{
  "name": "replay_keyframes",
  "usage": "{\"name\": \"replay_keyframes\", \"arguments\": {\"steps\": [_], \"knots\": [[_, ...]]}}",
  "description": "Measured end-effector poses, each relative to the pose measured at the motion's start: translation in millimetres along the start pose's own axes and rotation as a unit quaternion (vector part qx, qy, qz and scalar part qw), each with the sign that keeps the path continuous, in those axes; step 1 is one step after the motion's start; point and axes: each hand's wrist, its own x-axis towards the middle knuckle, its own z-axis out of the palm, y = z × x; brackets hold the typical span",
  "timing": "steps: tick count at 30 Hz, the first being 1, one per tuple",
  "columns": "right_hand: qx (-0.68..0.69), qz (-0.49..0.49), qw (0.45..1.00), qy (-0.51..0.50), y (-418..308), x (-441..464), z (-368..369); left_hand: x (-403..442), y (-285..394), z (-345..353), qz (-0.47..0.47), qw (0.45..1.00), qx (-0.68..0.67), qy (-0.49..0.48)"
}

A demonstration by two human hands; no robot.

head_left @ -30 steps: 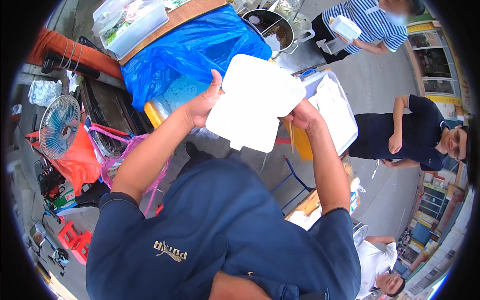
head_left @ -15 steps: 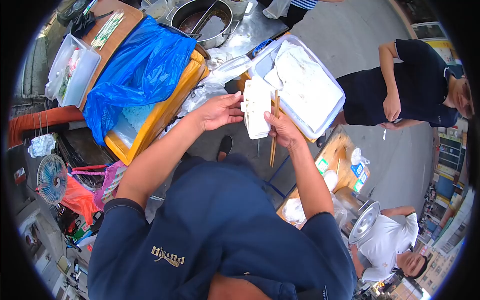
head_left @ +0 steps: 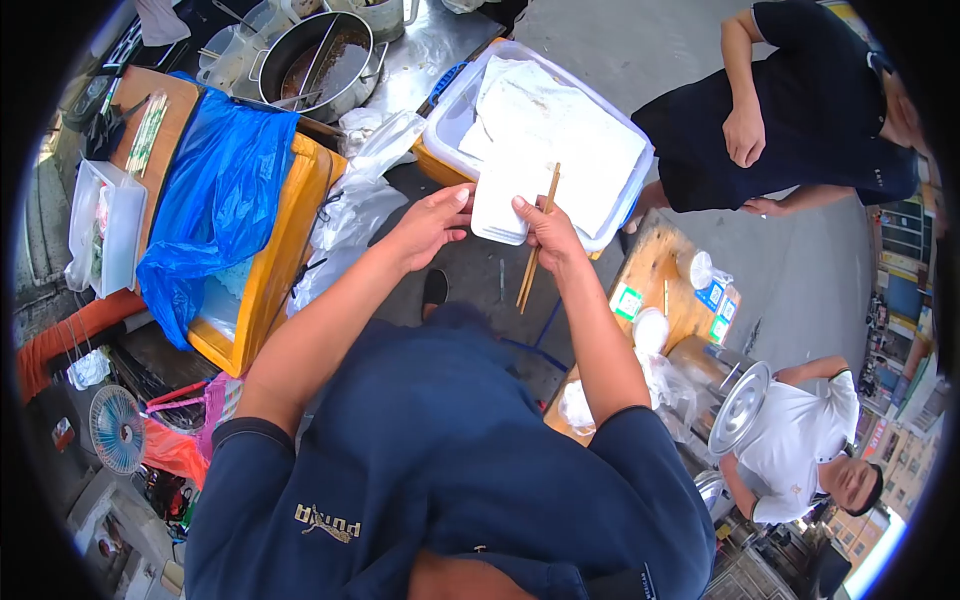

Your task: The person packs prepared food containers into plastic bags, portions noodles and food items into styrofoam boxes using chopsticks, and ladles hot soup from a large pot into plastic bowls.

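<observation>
My right hand [head_left: 550, 232] pinches the side of a white takeaway box [head_left: 498, 212] with its thumb on top. The same hand also keeps a pair of wooden chopsticks [head_left: 528, 278] slanting alongside the box. Fingers apart, my left hand [head_left: 432, 228] is at the box's left edge; whether its fingertips touch the box I cannot tell. Just beyond the box is a translucent plastic tub [head_left: 640, 165] with a white cloth [head_left: 560, 130] over its contents. White against white, the box's far edge is hard to make out.
At upper left, a divided pot [head_left: 350, 95] holds dark red broth. A blue plastic sheet [head_left: 225, 180] covers part of a yellow box [head_left: 265, 290]. A wooden table [head_left: 655, 260] stands right. One person [head_left: 745, 135] stands by the tub, another [head_left: 800, 430] lower right.
My view has shifted, so the stall items sit further left. The box now shows a flat, plain face instead of its turned side. My right hand still grips the box and chopsticks.
</observation>
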Motion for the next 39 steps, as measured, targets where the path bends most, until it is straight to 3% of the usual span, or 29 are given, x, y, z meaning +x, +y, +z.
{"name": "replay_keyframes", "arguments": {"steps": [5,6,7,8,9,10,11,12,13,14,16,17,18,19,21,22,23,24,25,26,27,28,30,32,33,35,36,38,39], "knots": [[-0.014,-0.039,0.974,0.222,-6.4,85.2,-87.7,-78.6,49.4,-62.4,0.130,0.948,0.255,0.141],[-0.040,-0.063,0.977,0.202,0.9,104.2,-111.2,-99.2,57.2,-75.4,0.206,0.915,0.293,0.188],[-0.049,-0.059,0.975,0.208,1.4,101.3,-110.6,-100.6,59.1,-77.7,0.193,0.909,0.309,0.204],[-0.246,-0.079,0.924,0.281,8.0,120.7,-148.1,-147.7,78.0,-91.7,0.219,0.860,0.344,0.306],[-0.338,-0.108,0.889,0.290,14.1,126.9,-147.6,-180.8,81.5,-118.4,0.241,0.812,0.399,0.351],[-0.384,-0.062,0.893,0.226,20.4,131.7,-131.7,-203.4,81.9,-137.1,0.255,0.766,0.452,0.380],[-0.454,-0.145,0.808,0.348,26.5,128.6,-181.3,-230.3,96.0,-166.8,0.318,0.628,0.569,0.426],[-0.517,-0.105,0.788,0.318,5.5,105.5,-145.5,-251.1,105.8,-197.9,0.358,0.477,0.668,0.444],[-0.570,-0.146,0.745,0.313,12.9,121.2,-130.6,-267.6,109.1,-218.2,0.343,0.473,0.666,0.465],[-0.311,0.064,0.910,0.265,-2.1,123.5,-154.3,-287.4,112.1,-238.4,0.308,0.445,0.688,0.483],[-0.162,0.047,0.968,0.187,-6.0,99.9,-121.5,-295.0,117.7,-261.3,0.275,0.420,0.711,0.492],[-0.022,-0.003,0.999,0.042,-25.8,52.6,-40.5,-317.4,110.3,-286.5,0.238,0.377,0.745,0.496],[0.129,-0.008,0.985,-0.111,-46.9,5.0,44.8,-324.7,106.9,-310.0,0.211,0.342,0.778,0.483],[0.117,-0.009,0.990,-0.080,-51.8,-8.9,63.9,-315.8,111.0,-318.4,0.211,0.343,0.777,0.483],[0.042,-0.115,0.966,-0.227,-43.4,-58.8,196.5,-327.3,107.7,-357.6,0.162,0.338,0.770,0.516],[0.030,-0.126,0.970,-0.204,-37.3,-60.1,203.6,-319.4,113.3,-360.4,0.163,0.339,0.769,0.516],[-0.109,-0.151,0.960,-0.210,-27.5,-105.4,293.7,-324.3,112.8,-374.4,0.159,0.374,0.748,0.525],[-0.185,-0.234,0.925,-0.235,-0.8,-104.1,331.3,-333.5,111.9,-390.9,0.155,0.410,0.728,0.528],[-0.141,-0.214,0.933,-0.254,3.1,-100.6,327.9,-330.7,110.8,-393.7,0.173,0.369,0.740,0.535],[-0.283,-0.394,0.810,-0.331,35.9,-105.3,404.6,-335.3,113.4,-403.9,0.152,0.431,0.693,0.557],[-0.355,-0.525,0.695,-0.339,57.4,-95.9,442.0,-346.8,110.7,-413.8,0.165,0.427,0.687,0.564],[-0.396,-0.502,0.673,-0.371,77.0,-85.4,458.2,-345.5,110.3,-411.8,0.178,0.422,0.687,0.564],[-0.477,-0.455,0.612,-0.436,136.1,-66.1,514.7,-367.4,105.7,-417.8,0.169,0.551,0.622,0.530],[-0.589,-0.401,0.538,-0.450,182.4,-42.0,548.4,-379.1,95.1,-424.7,0.263,0.539,0.590,0.541],[-0.590,-0.402,0.533,-0.454,189.2,-41.7,555.7,-382.4,87.9,-418.0,0.299,0.554,0.568,0.530],[-0.657,-0.353,0.444,-0.497,199.7,-41.7,573.2,-399.2,78.4,-420.0,0.355,0.562,0.534,0.522],[-0.658,-0.354,0.438,-0.500,201.8,-44.3,573.7,-409.1,75.3,-407.1,0.347,0.594,0.515,0.511],[-0.590,-0.363,0.545,-0.472,202.5,-57.7,560.2,-431.2,60.7,-385.1,0.368,0.655,0.458,0.475],[-0.443,-0.234,0.749,-0.434,200.5,-65.3,531.5,-431.4,38.5,-367.1,0.391,0.671,0.453,0.438]]}}
